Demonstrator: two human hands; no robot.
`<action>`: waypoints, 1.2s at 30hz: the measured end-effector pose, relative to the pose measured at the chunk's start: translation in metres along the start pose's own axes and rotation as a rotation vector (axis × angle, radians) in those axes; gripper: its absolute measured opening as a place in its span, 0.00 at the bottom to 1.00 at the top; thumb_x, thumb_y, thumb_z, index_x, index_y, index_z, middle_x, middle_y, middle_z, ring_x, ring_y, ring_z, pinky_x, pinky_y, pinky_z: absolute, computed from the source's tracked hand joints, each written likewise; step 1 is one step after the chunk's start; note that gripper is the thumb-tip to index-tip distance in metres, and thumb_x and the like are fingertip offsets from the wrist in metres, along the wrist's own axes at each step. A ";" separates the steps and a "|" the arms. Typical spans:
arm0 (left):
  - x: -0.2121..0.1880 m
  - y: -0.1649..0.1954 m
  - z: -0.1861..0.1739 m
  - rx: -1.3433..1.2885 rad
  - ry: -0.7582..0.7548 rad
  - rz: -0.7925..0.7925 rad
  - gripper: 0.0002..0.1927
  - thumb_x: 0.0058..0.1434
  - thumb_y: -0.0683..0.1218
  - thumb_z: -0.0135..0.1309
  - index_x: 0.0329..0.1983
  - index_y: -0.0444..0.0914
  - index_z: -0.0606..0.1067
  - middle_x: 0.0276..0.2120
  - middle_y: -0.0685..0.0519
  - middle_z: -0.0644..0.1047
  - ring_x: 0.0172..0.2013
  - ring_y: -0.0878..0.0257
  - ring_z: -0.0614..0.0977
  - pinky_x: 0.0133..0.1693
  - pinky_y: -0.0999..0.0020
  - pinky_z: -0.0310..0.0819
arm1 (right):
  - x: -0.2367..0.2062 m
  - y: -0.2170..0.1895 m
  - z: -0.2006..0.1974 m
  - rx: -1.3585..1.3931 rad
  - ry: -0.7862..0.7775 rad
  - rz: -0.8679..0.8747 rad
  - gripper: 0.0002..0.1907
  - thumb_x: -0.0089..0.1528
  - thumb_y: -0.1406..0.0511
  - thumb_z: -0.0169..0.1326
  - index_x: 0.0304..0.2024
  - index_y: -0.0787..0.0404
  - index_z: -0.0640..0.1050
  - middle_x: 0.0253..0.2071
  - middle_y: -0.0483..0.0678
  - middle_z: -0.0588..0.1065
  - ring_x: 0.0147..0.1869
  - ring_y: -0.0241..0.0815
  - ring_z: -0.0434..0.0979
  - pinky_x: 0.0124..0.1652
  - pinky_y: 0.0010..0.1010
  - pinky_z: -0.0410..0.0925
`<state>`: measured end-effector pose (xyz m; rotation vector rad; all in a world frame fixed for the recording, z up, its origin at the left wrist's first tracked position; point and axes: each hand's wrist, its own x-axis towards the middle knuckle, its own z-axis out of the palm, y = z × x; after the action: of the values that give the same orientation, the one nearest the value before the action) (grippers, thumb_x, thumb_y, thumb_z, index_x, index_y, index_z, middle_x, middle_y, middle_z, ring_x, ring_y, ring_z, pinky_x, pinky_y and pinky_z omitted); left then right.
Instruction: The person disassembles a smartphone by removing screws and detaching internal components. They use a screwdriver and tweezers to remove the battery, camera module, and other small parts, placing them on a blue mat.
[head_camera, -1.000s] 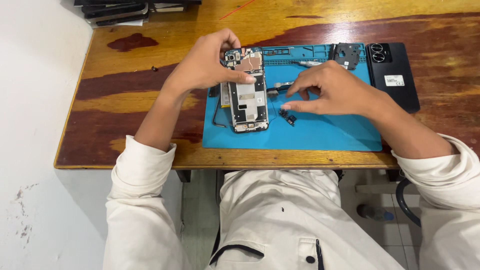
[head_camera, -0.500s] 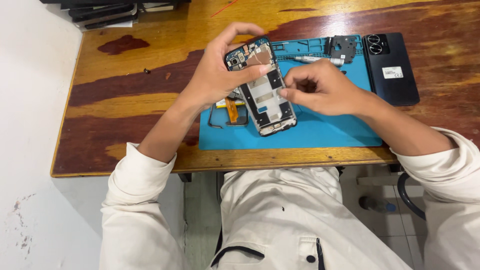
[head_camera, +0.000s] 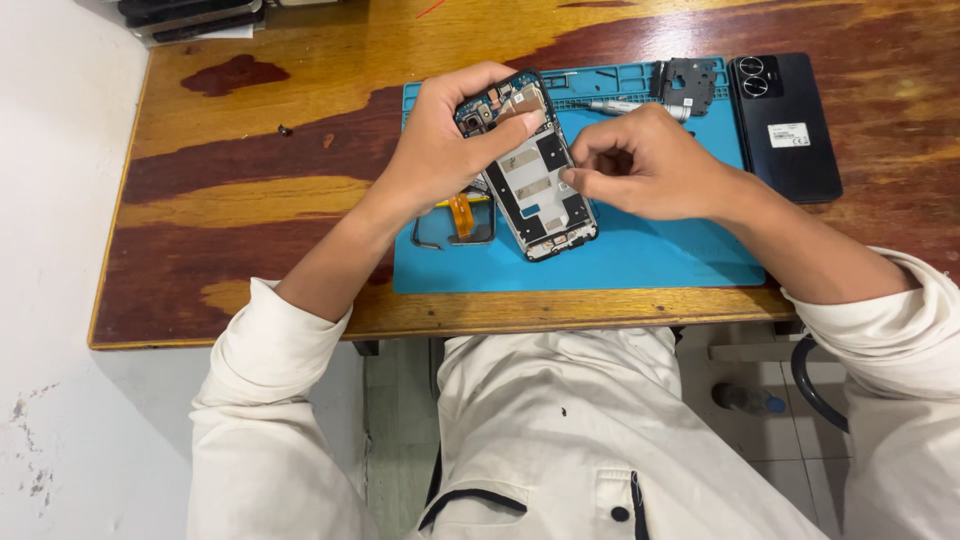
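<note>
The left hand (head_camera: 440, 150) grips an opened phone (head_camera: 528, 165), its fingers wrapped around the top end and its thumb pressed on the exposed inside. The phone is tilted, lifted off the blue mat (head_camera: 640, 250), with its lower end pointing toward five o'clock. The right hand (head_camera: 650, 165) sits at three o'clock of the phone, fingers curled in, with thumb and forefinger pinched together at the phone's right edge; whether they hold anything small cannot be told. At seven o'clock of the phone, a thin frame with an orange ribbon (head_camera: 458, 218) lies on the mat. At one o'clock lie a silver tool (head_camera: 625, 106), a dark cover plate (head_camera: 688, 85) and a black back cover (head_camera: 788, 125) on the wooden table (head_camera: 250, 200).
</note>
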<state>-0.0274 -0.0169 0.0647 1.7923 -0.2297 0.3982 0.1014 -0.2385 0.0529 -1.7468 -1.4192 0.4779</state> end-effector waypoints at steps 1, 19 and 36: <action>0.000 -0.001 0.001 0.029 0.018 0.020 0.08 0.67 0.42 0.63 0.45 0.34 0.79 0.34 0.61 0.79 0.35 0.78 0.75 0.37 0.80 0.71 | 0.000 0.000 0.000 -0.002 -0.001 -0.002 0.13 0.64 0.65 0.60 0.25 0.63 0.77 0.17 0.37 0.68 0.21 0.24 0.62 0.21 0.22 0.56; -0.002 -0.002 -0.003 0.136 0.127 0.162 0.09 0.69 0.44 0.59 0.39 0.32 0.83 0.27 0.57 0.80 0.26 0.77 0.73 0.29 0.78 0.62 | -0.001 -0.005 -0.002 -0.023 -0.015 -0.091 0.09 0.64 0.64 0.61 0.31 0.63 0.81 0.21 0.40 0.74 0.23 0.26 0.69 0.23 0.21 0.62; -0.004 -0.007 0.003 0.091 0.172 0.226 0.07 0.70 0.42 0.59 0.38 0.33 0.82 0.28 0.58 0.80 0.28 0.77 0.74 0.31 0.78 0.65 | -0.002 -0.004 -0.002 -0.039 -0.019 -0.110 0.08 0.65 0.64 0.61 0.34 0.64 0.82 0.22 0.41 0.75 0.24 0.27 0.70 0.25 0.22 0.63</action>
<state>-0.0278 -0.0183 0.0562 1.8153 -0.2974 0.7308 0.1001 -0.2407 0.0573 -1.6883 -1.5384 0.4112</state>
